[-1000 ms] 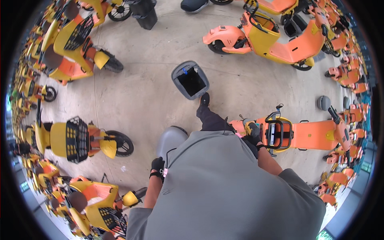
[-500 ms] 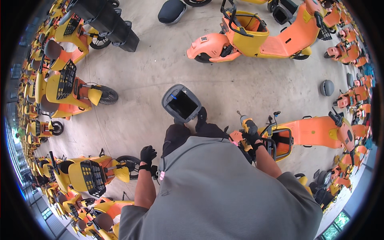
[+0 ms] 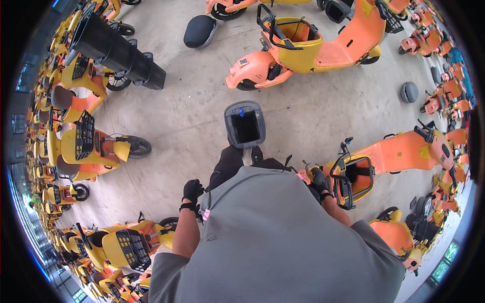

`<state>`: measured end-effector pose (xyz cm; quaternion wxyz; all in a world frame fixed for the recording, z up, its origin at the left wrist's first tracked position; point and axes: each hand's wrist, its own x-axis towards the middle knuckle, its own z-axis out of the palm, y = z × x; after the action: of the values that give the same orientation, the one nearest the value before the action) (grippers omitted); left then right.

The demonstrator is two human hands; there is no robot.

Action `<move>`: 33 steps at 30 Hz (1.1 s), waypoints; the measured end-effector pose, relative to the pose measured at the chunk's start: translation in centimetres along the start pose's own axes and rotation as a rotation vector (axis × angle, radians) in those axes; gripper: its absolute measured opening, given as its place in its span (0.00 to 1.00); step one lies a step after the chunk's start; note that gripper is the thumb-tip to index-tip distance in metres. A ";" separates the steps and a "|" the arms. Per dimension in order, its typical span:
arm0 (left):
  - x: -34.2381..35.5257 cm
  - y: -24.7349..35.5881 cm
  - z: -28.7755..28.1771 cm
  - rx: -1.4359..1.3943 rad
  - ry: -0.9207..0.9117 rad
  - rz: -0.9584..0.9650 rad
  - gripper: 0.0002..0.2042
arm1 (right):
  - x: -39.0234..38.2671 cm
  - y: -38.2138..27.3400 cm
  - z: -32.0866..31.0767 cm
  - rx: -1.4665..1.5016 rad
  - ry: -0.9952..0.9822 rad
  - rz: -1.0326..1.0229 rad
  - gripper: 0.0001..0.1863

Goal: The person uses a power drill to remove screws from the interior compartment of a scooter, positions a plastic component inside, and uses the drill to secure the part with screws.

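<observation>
Seen from above, a person in a loose grey cloth shirt [image 3: 288,232] stands among many scooters. Nearest, on the left, the left hand [image 3: 192,191] wears a black glove and hangs beside the body; its fingers look bent, nothing shows in them, and whether they fully close I cannot tell. On the right, the gloved right hand [image 3: 321,186] wraps around the handle of a yellow-and-black power drill [image 3: 318,175], held low beside the hip with its thin tip pointing away, probably so the tool is kept clear of the legs.

Just right of the drill, an orange scooter [image 3: 399,153] of smooth, hard plastic shows an uncovered storage well behind a black tube frame. Before the feet, what looks like a rounded grey seat lies upturned [image 3: 245,126], perhaps taken off for access, with a dark rectangular middle and a blue spot, on a scuffed concrete floor [image 3: 192,136].

Farther away stand another scooter [image 3: 303,58], a slanting stack of black bins [image 3: 126,58], and a dark, padded oval seat [image 3: 200,31].
</observation>
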<state>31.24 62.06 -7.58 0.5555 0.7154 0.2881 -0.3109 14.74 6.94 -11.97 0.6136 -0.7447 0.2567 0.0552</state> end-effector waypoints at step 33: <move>18.4 21.0 -1.3 0.393 -0.480 -0.186 0.05 | -2.4 -13.3 11.3 0.088 0.567 -0.018 0.11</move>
<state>59.12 60.04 -8.51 0.4280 0.6858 0.1475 -0.5698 21.28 19.90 -1.99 0.5497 -0.7052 0.4135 -0.1719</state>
